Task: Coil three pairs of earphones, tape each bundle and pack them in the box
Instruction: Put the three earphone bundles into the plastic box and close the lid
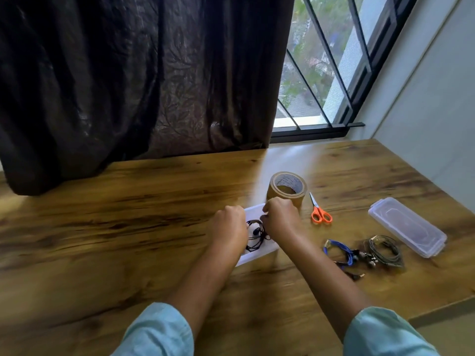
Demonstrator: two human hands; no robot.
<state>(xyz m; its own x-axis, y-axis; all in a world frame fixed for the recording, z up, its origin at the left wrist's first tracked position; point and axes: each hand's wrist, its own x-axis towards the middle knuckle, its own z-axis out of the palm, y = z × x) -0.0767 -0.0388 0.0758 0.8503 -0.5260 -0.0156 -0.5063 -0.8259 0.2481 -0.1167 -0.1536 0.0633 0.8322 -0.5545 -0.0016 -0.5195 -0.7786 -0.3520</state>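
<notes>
A clear plastic box (258, 255) stands open in the middle of the wooden table (128, 227). Black earphones (255, 236) lie coiled inside it. My left hand (228, 224) and my right hand (280, 219) hover over the box with fingers curled; what they hold is hidden behind the knuckles. Blue earphones (339, 251) and dark green earphones (384, 250) lie loosely coiled to the right. A roll of brown tape (286, 188) stands just behind my right hand.
Orange-handled scissors (320, 213) lie right of the tape. The box's clear lid (407, 226) rests at the far right near the table edge. A dark curtain (128, 86) hangs behind the table, and a barred window (329, 60) is at the back right.
</notes>
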